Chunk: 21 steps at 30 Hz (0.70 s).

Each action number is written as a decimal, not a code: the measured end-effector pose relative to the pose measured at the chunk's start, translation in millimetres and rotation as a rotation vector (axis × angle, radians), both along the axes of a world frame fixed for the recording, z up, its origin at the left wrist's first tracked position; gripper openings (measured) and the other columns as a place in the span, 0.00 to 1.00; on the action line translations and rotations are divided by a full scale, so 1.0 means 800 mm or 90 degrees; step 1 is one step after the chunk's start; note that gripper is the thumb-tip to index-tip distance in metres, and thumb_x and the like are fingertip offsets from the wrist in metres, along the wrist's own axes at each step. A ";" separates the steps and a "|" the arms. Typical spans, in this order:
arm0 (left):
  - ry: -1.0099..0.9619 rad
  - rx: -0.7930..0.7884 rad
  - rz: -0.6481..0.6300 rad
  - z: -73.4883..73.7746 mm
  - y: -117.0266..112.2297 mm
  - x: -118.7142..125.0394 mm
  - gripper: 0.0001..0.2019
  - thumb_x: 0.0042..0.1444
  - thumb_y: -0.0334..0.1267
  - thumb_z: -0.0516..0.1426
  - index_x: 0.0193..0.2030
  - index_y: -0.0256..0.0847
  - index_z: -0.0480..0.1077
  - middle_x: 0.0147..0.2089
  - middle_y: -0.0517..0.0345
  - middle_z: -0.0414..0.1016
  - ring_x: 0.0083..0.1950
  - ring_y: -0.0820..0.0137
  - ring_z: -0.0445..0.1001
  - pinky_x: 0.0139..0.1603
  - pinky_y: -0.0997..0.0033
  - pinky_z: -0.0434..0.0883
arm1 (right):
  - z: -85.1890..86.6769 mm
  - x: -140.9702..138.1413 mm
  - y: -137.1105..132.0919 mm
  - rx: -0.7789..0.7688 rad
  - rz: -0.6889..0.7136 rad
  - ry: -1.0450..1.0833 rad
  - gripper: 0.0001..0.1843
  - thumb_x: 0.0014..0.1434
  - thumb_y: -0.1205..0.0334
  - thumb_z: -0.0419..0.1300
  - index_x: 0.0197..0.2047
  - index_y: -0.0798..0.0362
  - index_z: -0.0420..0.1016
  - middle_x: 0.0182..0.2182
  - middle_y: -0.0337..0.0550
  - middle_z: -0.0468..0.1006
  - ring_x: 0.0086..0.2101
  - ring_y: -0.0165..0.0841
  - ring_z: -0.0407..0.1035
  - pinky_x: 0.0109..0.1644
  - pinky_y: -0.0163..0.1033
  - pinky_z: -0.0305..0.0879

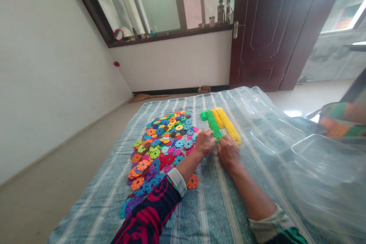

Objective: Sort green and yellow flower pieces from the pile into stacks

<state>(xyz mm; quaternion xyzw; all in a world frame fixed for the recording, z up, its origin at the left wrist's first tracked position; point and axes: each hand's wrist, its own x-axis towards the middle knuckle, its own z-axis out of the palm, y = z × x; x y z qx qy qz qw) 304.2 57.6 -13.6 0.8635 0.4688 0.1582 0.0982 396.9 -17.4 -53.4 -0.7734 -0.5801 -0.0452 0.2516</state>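
Note:
A long row of green notched discs (213, 123) lies on the striped cloth, packed close together. At its near end my left hand (204, 142) has its fingers curled in against the left side. My right hand (228, 151) is closed on the same end from the right, its fingertips close to those of the left. What exactly lies between the fingertips is partly hidden. Just right of the green row are a long yellow row (230, 129) and a shorter yellow row (217, 119). A small green piece (203, 116) sits at the far left of the green row.
A wide heap of mixed coloured notched discs (160, 152) spreads to my left, with an orange disc (192, 182) by my left forearm. Clear plastic containers (277, 135) stand along the right side. Striped cloth (211, 206) covers the surface. A dark red door (263, 26) stands beyond.

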 end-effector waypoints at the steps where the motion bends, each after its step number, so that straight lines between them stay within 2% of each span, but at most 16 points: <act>1: 0.007 -0.007 -0.001 0.000 -0.001 -0.001 0.07 0.51 0.32 0.55 0.33 0.39 0.75 0.34 0.55 0.76 0.39 0.69 0.73 0.39 0.73 0.64 | 0.000 0.000 0.000 -0.005 0.000 -0.001 0.12 0.63 0.68 0.52 0.32 0.54 0.75 0.37 0.48 0.75 0.39 0.35 0.66 0.41 0.38 0.53; 9: 0.007 -0.030 0.005 -0.004 -0.003 0.003 0.07 0.51 0.32 0.55 0.32 0.39 0.74 0.34 0.55 0.77 0.37 0.70 0.73 0.36 0.72 0.63 | 0.001 0.001 0.001 -0.021 0.001 -0.001 0.14 0.65 0.66 0.51 0.33 0.54 0.77 0.37 0.48 0.76 0.39 0.35 0.67 0.41 0.37 0.54; 21: 0.007 -0.032 0.022 -0.010 -0.002 0.008 0.08 0.52 0.32 0.54 0.34 0.41 0.75 0.37 0.56 0.78 0.40 0.70 0.74 0.40 0.73 0.64 | 0.016 -0.002 -0.007 -0.085 0.009 -0.022 0.15 0.66 0.65 0.49 0.38 0.53 0.78 0.40 0.47 0.75 0.40 0.36 0.67 0.40 0.38 0.53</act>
